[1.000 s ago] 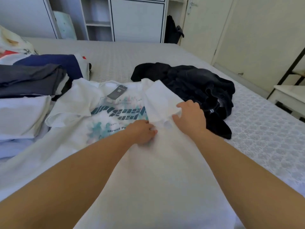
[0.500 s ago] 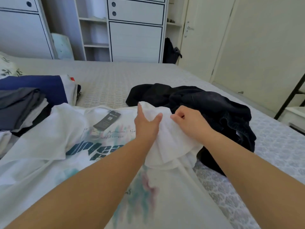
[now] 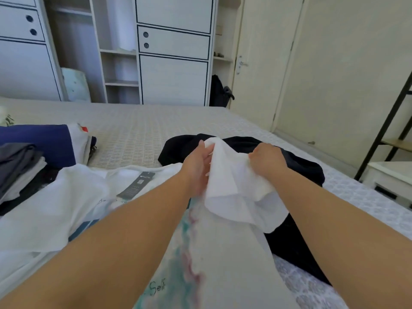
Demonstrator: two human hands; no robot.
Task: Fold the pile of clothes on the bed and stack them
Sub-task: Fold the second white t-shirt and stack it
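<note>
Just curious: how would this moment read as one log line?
step: folding white T-shirt | left hand: flat against sleeve | right hand: gripping sleeve | black clothes: unfolded

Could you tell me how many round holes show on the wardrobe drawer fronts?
4: two on the left drawer, two on the middle drawer; others may lie off-frame.
</note>
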